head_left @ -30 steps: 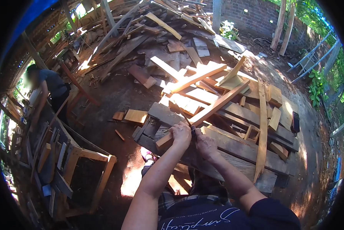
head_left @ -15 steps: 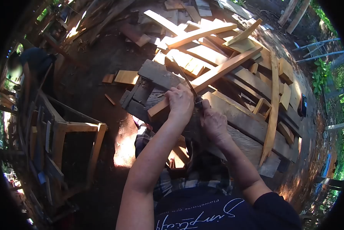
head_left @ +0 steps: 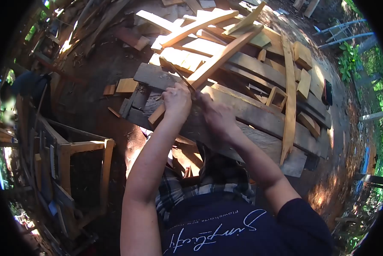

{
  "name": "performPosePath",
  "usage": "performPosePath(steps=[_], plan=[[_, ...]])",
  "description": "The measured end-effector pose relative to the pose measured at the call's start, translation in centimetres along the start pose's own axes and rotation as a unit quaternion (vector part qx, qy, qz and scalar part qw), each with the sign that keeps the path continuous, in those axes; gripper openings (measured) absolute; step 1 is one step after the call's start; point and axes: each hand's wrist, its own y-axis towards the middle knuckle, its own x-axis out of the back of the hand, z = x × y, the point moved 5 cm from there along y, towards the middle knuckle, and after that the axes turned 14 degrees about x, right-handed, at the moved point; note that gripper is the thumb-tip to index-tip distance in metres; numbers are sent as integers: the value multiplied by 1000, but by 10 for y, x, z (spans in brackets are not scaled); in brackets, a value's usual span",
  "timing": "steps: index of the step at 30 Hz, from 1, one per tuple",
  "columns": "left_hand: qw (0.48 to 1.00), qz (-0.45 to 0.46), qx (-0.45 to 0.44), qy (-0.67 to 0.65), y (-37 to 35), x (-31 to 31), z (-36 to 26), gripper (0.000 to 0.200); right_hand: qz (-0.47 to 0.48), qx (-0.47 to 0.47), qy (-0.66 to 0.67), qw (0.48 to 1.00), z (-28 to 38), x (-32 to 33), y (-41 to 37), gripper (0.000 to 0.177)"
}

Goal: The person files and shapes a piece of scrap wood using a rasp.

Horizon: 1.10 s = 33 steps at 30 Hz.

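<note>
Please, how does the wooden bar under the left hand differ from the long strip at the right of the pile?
The wooden bar is straight, while the long strip curves. The left hand is on the bar; no hand touches the strip. Both are long pieces of wood.

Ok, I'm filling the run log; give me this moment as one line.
left hand: on wooden beam | right hand: holding thin-bladed tool | tool: at beam | nearby: loose planks

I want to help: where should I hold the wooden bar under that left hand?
Probably grip the wooden bar by its far end, from the far side: it's long, and that end lies away from the left hand and blade.
</note>
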Motion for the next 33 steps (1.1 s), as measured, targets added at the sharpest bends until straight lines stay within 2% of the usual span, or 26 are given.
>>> performPosePath(steps=[2,6,9,11,14,20,23,26,30,33], plan=[[1000,7,17,-3,0,5,3,32,6,16,5,1000,1,-7,18,17],[999,18,24,41,1,-1,-6,27,1,18,11,1000,2,7,-4,17],[1000,14,9,12,2,-5,-3,29,35,-17,8,999,-3,2,-14,20],[1000,18,8,12,3,-2,-2,29,-23,25,15,999,-1,-3,4,17],[999,25,10,17,-1,2,-2,30,-21,23,30,999,-1,-15,21,16],[999,28,24,5,2,-4,-3,30,26,-13,16,999,-4,7,-35,16],[1000,19,16,12,0,-4,-4,30,-11,26,12,1000,-1,-9,6,16],[999,23,31,25,1,-2,-3,30,-4,9,23,1000,3,-11,27,16],[996,61,57,42,2,5,-9,30,12,12,-4,1000,4,12,-20,16],[998,35,36,46,-1,3,-5,27,35,-16,-34,999,-4,4,-33,15]])
